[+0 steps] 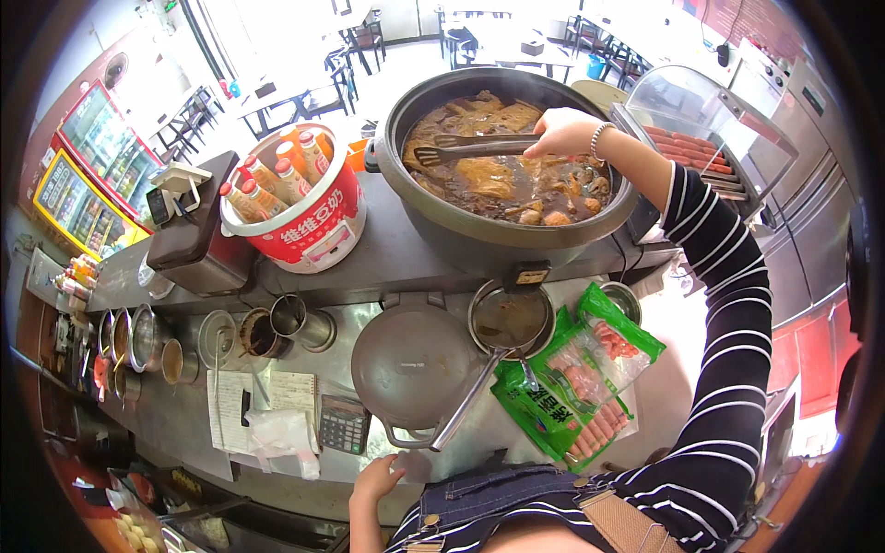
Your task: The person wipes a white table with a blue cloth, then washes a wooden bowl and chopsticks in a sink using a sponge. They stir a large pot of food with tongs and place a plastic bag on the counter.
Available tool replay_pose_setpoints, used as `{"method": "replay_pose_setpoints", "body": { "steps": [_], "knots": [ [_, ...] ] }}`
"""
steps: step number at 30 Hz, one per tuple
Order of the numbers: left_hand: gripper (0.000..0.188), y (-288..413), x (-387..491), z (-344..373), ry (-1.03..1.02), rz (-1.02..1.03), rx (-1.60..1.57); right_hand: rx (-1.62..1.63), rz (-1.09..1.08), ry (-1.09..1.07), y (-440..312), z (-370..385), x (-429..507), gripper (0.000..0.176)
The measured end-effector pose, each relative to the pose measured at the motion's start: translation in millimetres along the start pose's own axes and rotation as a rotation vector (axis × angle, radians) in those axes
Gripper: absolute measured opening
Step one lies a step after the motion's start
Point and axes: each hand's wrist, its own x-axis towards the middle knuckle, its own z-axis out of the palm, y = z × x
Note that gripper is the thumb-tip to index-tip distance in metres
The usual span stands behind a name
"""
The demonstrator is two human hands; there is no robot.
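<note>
My right hand [563,131] grips a pair of metal tongs [477,148] over a large dark round pot [511,238]. The tongs lie almost level across the pot, slotted ends toward the left, just over the food. Dark broth fills the pot, with yellowish folded pieces of food [484,177], probably tofu skin, and round chunks [555,218] at the near right. My left hand [377,477] is low at the counter's front edge, fingers apart and holding nothing. Nearest to it are a closed round electric griddle [418,366] and a desk calculator [343,424].
Left of the pot stands a red-and-white bucket [304,235] of bottled drinks. A sausage roller grill [698,152] with a clear cover is at right. Below the pot are a saucepan [511,321] of liquid, a ladle handle [470,401] and green sausage packs [539,415]. Notebooks [231,408] lie left.
</note>
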Motion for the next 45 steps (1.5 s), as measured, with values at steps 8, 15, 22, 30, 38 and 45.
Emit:
{"method": "replay_pose_setpoints", "body": {
  "steps": [8,15,22,30,38,45],
  "knots": [
    [0.053,-7.0,3.7,5.6,-0.021,0.004,-0.003,-0.354,-0.103,0.231,-31.0,8.9,-4.5,0.036],
    [0.053,-11.5,11.5,6.4,-0.008,0.006,-0.023,-0.518,-0.206,0.513,-22.4,5.1,-7.0,0.020],
    [0.052,-15.1,19.3,7.3,-0.004,0.021,-0.024,-0.569,-0.129,0.498,-12.8,-1.3,17.8,0.028],
    [0.053,-16.4,22.2,6.3,-0.033,0.008,-0.012,-0.485,-0.101,0.471,-3.6,-2.8,40.5,0.036],
    [0.052,-10.4,20.4,-0.6,-0.023,-0.019,0.004,-0.521,-0.155,0.423,-9.0,23.3,53.8,0.022],
    [0.051,-13.2,22.7,3.4,-0.048,-0.027,0.032,-0.471,-0.127,0.399,-9.7,1.8,22.6,0.033]
  ]
}}
